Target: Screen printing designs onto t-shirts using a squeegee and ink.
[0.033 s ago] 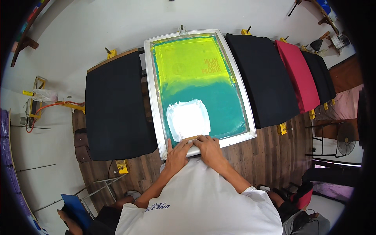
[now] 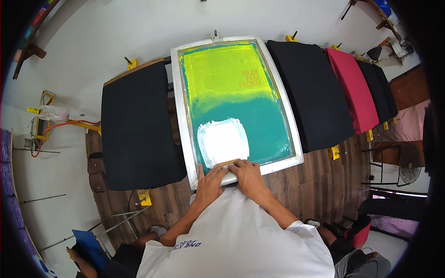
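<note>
Both my hands rest side by side on the wooden handle of a squeegee [image 2: 227, 163] at the near edge of a screen-printing frame. My left hand [image 2: 211, 183] has its fingers curled on the handle, its thumb side partly hidden. Beside it, almost touching, my right hand [image 2: 250, 175] bends its fingers over the same wood. A silver rim surrounds the printing screen [image 2: 182, 125], whose mesh is yellow-green at the far end and teal nearer me. Just beyond the squeegee lies a thick patch of white ink [image 2: 225, 139]. The squeegee's blade is hidden.
Boards covered in black fabric stand left [image 2: 136, 125] and right [image 2: 308, 92] of the screen, with a red one [image 2: 352, 90] farther right. Yellow brackets [image 2: 144, 197] stick out beneath them. A fan [image 2: 410, 167] stands at right. A person's hand [image 2: 79, 262] is beside a blue board [image 2: 91, 248].
</note>
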The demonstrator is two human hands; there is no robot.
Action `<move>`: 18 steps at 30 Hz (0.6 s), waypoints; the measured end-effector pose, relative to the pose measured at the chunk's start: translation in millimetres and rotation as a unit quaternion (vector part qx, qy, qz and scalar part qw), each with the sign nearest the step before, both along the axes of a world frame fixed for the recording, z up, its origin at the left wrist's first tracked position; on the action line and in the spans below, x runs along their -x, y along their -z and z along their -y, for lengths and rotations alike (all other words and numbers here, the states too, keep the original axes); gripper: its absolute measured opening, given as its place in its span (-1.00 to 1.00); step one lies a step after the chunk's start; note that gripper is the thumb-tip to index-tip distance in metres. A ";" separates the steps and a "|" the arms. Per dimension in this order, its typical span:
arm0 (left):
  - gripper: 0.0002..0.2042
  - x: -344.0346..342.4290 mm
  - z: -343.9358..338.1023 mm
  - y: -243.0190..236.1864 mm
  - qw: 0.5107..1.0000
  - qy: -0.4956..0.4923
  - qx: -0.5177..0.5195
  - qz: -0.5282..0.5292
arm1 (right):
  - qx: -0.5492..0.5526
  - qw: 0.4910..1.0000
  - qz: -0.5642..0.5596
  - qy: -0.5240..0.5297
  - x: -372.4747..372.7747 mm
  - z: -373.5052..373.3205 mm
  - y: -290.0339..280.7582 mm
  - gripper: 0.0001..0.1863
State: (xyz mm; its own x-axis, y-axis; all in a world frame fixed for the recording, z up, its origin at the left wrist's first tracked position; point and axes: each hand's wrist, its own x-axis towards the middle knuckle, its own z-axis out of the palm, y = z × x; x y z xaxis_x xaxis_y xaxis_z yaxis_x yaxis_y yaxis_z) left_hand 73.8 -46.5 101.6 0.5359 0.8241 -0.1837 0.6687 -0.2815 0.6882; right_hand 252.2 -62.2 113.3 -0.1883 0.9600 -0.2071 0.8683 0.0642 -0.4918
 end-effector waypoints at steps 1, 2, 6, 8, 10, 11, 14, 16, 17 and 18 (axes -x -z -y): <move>-0.41 -0.8 -2.3 0.0 1.000 -0.011 -0.024 0.000 | -0.002 1.000 0.000 0.000 0.1 -5.0 0.3 -0.69; -0.41 -2.1 -2.9 -1.1 0.999 -0.023 -0.046 0.001 | -0.017 1.000 -0.003 0.001 0.3 -8.1 0.7 -0.68; -0.45 -3.2 -41.0 3.8 0.994 -0.030 -0.104 0.019 | -0.042 0.999 -0.009 0.001 -1.4 -49.0 -5.2 -0.62; -0.49 -3.0 -72.3 13.2 0.990 -0.044 -0.123 0.053 | -0.034 0.999 -0.001 -0.008 -3.6 -82.6 2.7 -0.62; -0.48 -8.5 -104.7 18.7 0.992 -0.063 -0.109 0.024 | -0.029 0.999 0.036 0.004 -3.3 -114.7 11.1 -0.63; -0.49 -12.4 -116.4 12.4 0.993 -0.071 -0.089 0.018 | -0.040 0.999 0.022 0.012 -4.5 -126.1 11.8 -0.64; -0.48 -17.8 -129.7 11.5 0.996 -0.076 -0.033 -0.030 | -0.024 0.999 0.037 0.005 -7.6 -141.6 18.5 -0.54; -0.46 -17.5 -124.8 16.5 0.996 -0.073 -0.028 -0.041 | -0.030 0.999 0.033 0.007 -7.4 -137.1 19.9 -0.53; -0.45 -16.6 -118.8 17.6 0.996 -0.077 -0.047 -0.012 | -0.035 0.999 0.028 0.007 -6.3 -130.0 19.7 -0.53; -0.44 -15.8 -112.8 18.8 0.994 -0.080 -0.066 0.016 | -0.053 0.998 0.021 0.011 -5.0 -122.1 19.1 -0.52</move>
